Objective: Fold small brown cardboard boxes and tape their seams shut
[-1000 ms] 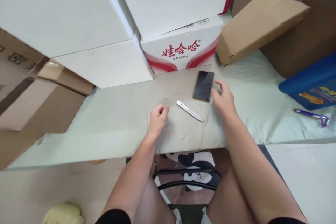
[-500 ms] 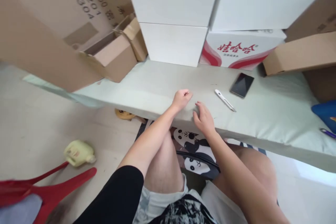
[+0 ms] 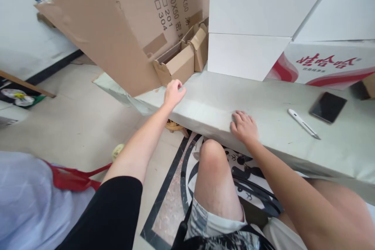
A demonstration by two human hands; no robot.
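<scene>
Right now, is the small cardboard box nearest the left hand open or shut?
Open: the small cardboard box shows a dark gap into it along its top.

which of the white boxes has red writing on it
The low box at the right, behind the phone, beneath another white box. It alone shows red lettering and bands; the others' visible faces are plain.
</scene>
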